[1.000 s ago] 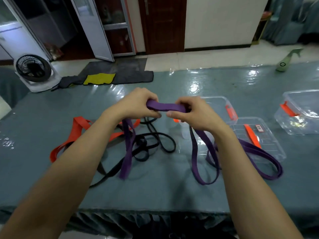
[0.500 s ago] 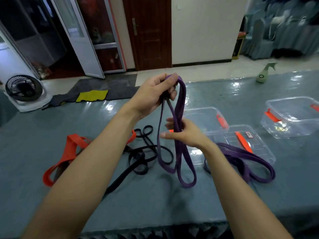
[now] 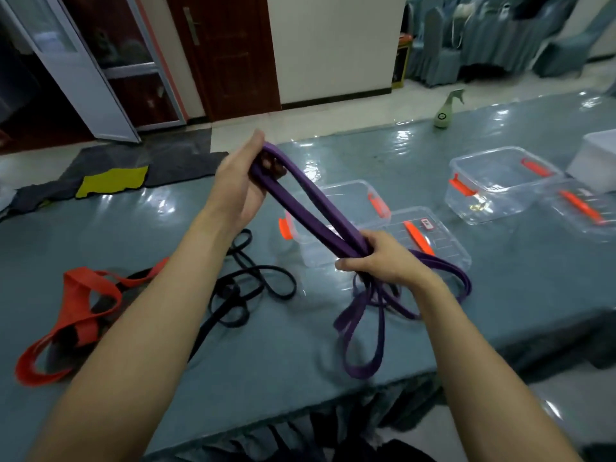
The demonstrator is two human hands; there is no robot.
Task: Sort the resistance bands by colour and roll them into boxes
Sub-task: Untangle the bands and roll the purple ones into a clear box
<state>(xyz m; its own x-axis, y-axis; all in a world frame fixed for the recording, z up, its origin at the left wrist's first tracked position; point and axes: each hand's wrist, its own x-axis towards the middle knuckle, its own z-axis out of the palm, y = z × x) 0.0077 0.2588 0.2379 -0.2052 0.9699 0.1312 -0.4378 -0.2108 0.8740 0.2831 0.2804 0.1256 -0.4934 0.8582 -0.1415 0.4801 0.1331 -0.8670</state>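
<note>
A purple resistance band (image 3: 310,203) is stretched taut between my two hands above the table. My left hand (image 3: 240,185) grips its folded upper end, raised high. My right hand (image 3: 380,258) clamps the strands lower down, and loose purple loops (image 3: 363,335) hang from it onto the tablecloth. Black bands (image 3: 253,291) lie tangled left of centre. Orange bands (image 3: 76,308) lie at the far left. A clear open box (image 3: 346,195) with orange clips stands just behind my hands, its lid (image 3: 433,235) beside it.
A second clear box (image 3: 500,188) stands at the right with a lid (image 3: 586,208) and a white box (image 3: 596,161) beyond it. A green spray bottle (image 3: 445,111) stands at the table's far edge. The near table edge (image 3: 400,381) runs below the purple loops.
My left hand has lifted the band's end up and away from my right hand, which slid down the strands to the right. The band now runs taut. The camera has swung left.
</note>
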